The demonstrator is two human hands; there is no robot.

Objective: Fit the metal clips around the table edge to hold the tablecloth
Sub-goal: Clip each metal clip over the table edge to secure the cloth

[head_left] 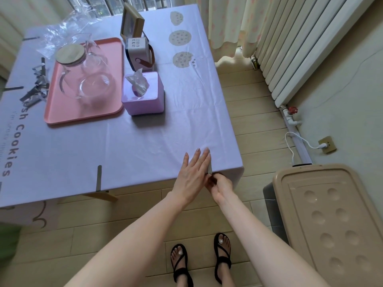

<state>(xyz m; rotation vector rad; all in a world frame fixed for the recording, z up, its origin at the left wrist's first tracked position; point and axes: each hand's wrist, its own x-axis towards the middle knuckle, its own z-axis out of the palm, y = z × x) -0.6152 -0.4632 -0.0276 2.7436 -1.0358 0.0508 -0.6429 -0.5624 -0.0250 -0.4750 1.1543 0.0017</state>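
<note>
A lilac tablecloth (157, 139) covers the table. At the near edge, close to the right corner, a metal clip (209, 165) lies across the cloth. My left hand (191, 175) lies flat on the cloth beside the clip with straight fingers. My right hand (219, 186) is below the table edge, its fingers curled on the clip's lower end. Another metal clip (99, 178) sits on the near edge further left. More clips (12, 88) sit on the left edge. A loose pile of clips (36, 84) lies on the cloth at the left.
A pink tray (62, 116) holds a glass jug and glass bowl. Beside it stand a lilac tissue box (145, 100), a small white device, and a wooden frame. A beige plastic bin (331, 220) stands right of me. A radiator (300, 48) lines the wall.
</note>
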